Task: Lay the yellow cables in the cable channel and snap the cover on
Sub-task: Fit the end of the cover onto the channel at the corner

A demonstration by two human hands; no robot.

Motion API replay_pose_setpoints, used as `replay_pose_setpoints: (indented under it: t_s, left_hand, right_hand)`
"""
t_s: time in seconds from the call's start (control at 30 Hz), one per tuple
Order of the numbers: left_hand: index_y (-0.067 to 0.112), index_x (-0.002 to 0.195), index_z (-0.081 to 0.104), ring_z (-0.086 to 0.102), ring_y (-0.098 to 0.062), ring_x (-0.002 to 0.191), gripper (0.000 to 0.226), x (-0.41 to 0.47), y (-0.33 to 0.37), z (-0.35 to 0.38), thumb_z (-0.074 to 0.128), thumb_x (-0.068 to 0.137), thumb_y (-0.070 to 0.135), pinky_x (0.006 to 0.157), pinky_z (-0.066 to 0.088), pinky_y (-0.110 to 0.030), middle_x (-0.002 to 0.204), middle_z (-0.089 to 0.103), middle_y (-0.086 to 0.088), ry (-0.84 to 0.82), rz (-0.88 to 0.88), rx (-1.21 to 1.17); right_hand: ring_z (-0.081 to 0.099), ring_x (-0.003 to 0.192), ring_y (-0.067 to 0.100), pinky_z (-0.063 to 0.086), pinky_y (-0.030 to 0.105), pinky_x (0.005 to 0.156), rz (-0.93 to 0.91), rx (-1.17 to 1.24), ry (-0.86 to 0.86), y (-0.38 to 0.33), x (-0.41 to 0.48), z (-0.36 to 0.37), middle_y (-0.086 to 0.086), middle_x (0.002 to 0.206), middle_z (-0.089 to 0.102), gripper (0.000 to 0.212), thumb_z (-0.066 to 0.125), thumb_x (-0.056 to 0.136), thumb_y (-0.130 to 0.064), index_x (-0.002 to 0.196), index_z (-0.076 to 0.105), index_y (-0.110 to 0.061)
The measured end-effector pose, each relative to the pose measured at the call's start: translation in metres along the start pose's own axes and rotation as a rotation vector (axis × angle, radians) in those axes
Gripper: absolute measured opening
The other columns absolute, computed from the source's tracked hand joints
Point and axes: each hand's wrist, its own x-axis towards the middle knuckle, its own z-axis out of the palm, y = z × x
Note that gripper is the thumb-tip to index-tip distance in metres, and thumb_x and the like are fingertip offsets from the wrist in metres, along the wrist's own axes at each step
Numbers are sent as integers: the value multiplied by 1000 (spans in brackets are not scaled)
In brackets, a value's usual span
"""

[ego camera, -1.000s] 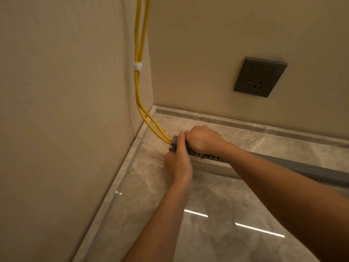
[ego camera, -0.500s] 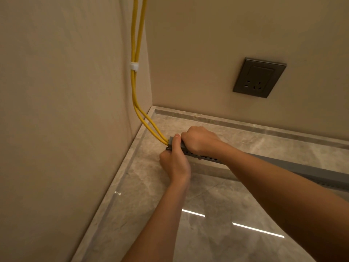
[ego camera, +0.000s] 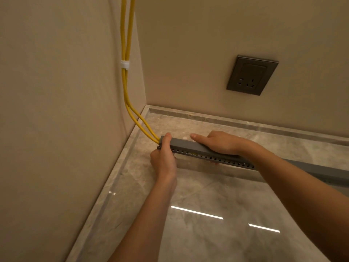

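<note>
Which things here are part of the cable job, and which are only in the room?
Part of the job: yellow cables, grey cable channel, its cover, left hand, right hand.

Only in the room: wall socket, white cable tie, marble floor.

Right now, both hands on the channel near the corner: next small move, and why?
Probably slide the right hand further right along the cover, pressing down as it goes. It lies flat on the cover while the left hand grips the channel end where the yellow cables enter. The cover looks seated there, and yellow shows through a side hole; whether the far stretch has clicked home cannot be told.
</note>
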Motion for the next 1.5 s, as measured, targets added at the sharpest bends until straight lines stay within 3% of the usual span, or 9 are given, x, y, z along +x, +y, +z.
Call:
replay_pose_setpoints:
  t_s: [0.17,0.33,0.43,0.57,0.7,0.87,1.03,1.23,1.5]
  left_hand:
    - [18,73,61,51,-2,44,26,-2,2,1,63,81,43,36,36,-13,59,54,5,-30,-16,-36]
    - [16,72,58,37,-2,32,27,-6,-4,4,63,84,40,31,27,-15,42,41,11,-84,-26,-5]
    - [16,67,55,31,-6,31,31,-10,-10,7,65,81,41,34,24,-19,38,31,9,-173,-65,69]
    - [18,57,45,29,-8,32,41,-21,-20,17,63,81,46,38,23,-22,38,30,8,-273,-123,120]
    - [18,56,45,28,-4,30,41,-30,-26,24,63,84,43,32,23,-17,37,29,11,-206,-87,87]
    - [18,60,52,32,-2,31,32,-32,-26,25,64,83,36,32,25,-16,38,36,12,-160,-30,50]
    - [18,60,51,30,-3,32,31,-31,-25,25,64,84,32,32,23,-17,41,35,10,-157,-26,23]
    - [17,66,54,32,-1,33,23,-31,-25,22,64,85,27,32,26,-14,40,37,12,-140,-6,-7]
    - [18,62,54,34,-4,36,28,-26,-26,20,65,83,32,35,27,-17,43,39,10,-116,-24,27]
  right_hand:
    - [66,75,18,48,29,79,-17,14,-64,21,-18,-12,3,76,72,93,22,63,-85,80,75,-10]
    - [64,74,37,50,42,79,-71,18,95,19,-14,-1,28,80,66,92,29,80,-73,83,67,11]
    - [63,66,36,51,42,74,-77,27,121,18,-12,2,28,75,66,90,31,82,-72,80,67,11]
    - [55,59,26,42,35,58,-45,-21,229,18,-8,8,8,55,55,66,31,94,-53,55,55,-6]
    - [45,57,18,25,28,47,4,-126,296,19,-6,11,2,60,45,42,35,92,-31,55,44,-15]
    - [43,59,15,27,29,51,61,-113,181,18,0,9,0,63,44,37,36,92,-33,58,43,-17]
    - [47,74,23,34,33,67,57,-90,106,13,2,10,-1,67,41,36,32,94,-22,59,42,-18]
    - [41,58,16,28,29,52,3,-191,192,12,-1,16,0,62,43,36,34,93,-23,58,41,-17]
    - [44,66,19,30,30,56,-17,-228,211,11,1,18,0,67,43,37,31,94,-28,60,42,-19]
